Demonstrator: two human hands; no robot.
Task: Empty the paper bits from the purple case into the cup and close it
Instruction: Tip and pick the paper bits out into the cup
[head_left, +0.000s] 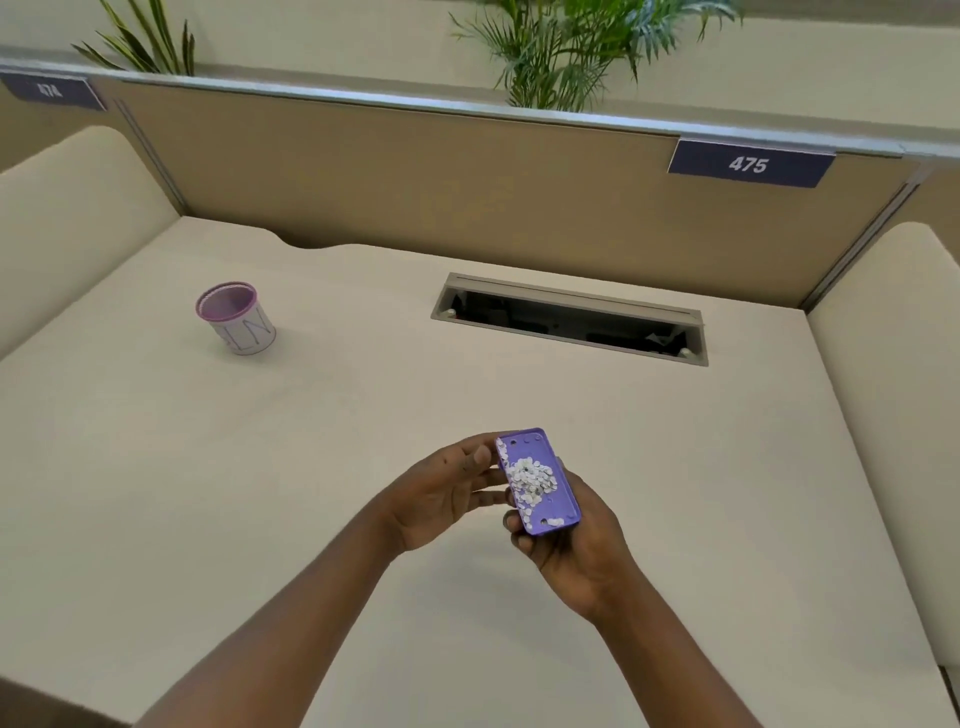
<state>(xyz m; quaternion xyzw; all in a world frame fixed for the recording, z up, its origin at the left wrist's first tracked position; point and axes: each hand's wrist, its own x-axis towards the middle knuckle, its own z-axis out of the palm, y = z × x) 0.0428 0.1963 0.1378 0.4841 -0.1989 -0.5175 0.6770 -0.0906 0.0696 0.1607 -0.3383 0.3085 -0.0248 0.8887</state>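
The right hand cradles the open purple case from beneath, above the desk, white paper bits heaped inside. The left hand grips the case's left edge with its fingertips. At ten o'clock, well apart, stands the upright purple-rimmed cup; at one o'clock, the cable tray opening.

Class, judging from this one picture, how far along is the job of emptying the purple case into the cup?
Done: the purple case is open. In hand: the right hand cradles it and the left hand touches its side, paper bits inside. Left: carry it to the cup, standing apart at far left, tip them in, close it.
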